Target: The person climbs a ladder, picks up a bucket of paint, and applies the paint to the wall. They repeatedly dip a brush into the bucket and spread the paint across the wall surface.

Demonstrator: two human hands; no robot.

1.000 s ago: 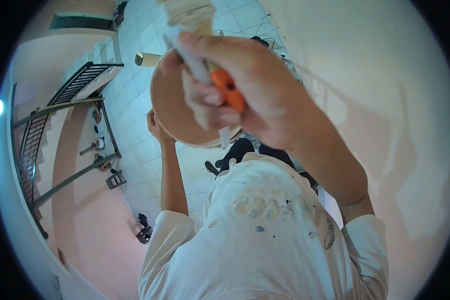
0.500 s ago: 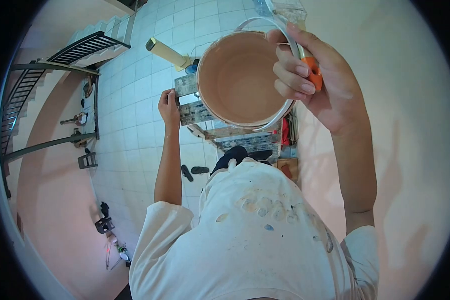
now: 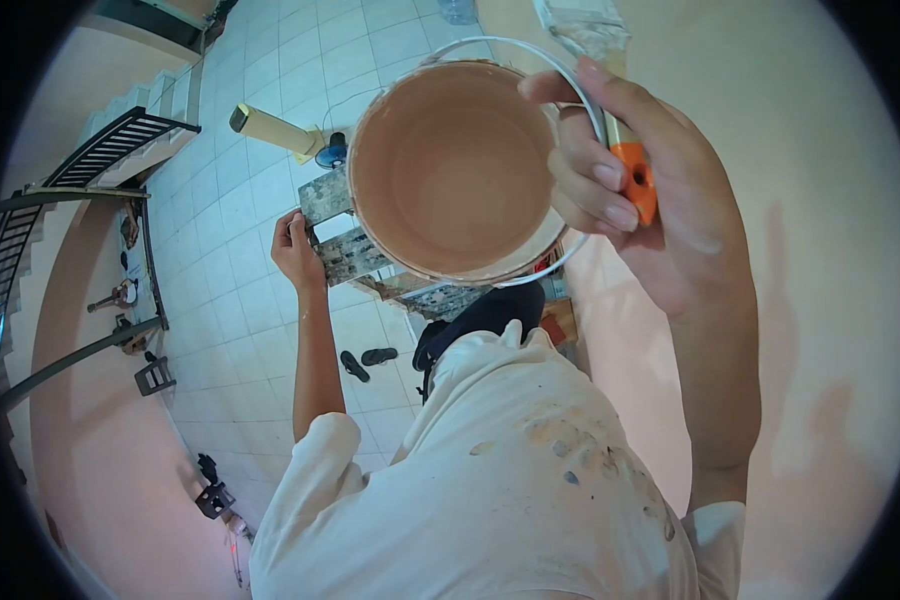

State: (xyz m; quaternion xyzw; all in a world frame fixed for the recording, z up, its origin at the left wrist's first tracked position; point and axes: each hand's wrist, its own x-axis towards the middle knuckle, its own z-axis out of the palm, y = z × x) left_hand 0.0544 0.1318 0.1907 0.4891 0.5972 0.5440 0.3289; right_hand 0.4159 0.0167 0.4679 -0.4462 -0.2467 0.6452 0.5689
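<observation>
My right hand (image 3: 630, 180) is closed around a paintbrush (image 3: 634, 185) with an orange handle end and a pale, paint-covered head pointing up. The bucket's white wire handle (image 3: 582, 85) also passes through its fingers. Beside that hand is a round bucket (image 3: 362, 215), its inside coated with pinkish-brown paint. My left hand (image 3: 298, 250) grips the left end of a worn, paint-stained ladder (image 3: 345, 255), partly hidden beneath the bucket.
A wall runs along the right. Below on the tiled floor (image 3: 240, 290) are a yellow post-like object (image 3: 270, 130), a blue fan (image 3: 332, 150), black sandals (image 3: 355, 366) and a dark stool (image 3: 154, 377). Stairs with a black railing (image 3: 95, 150) stand at upper left.
The view has shifted, so the floor items and ladder appear further left. The bucket looks slightly larger and further left. Both hands keep their holds.
</observation>
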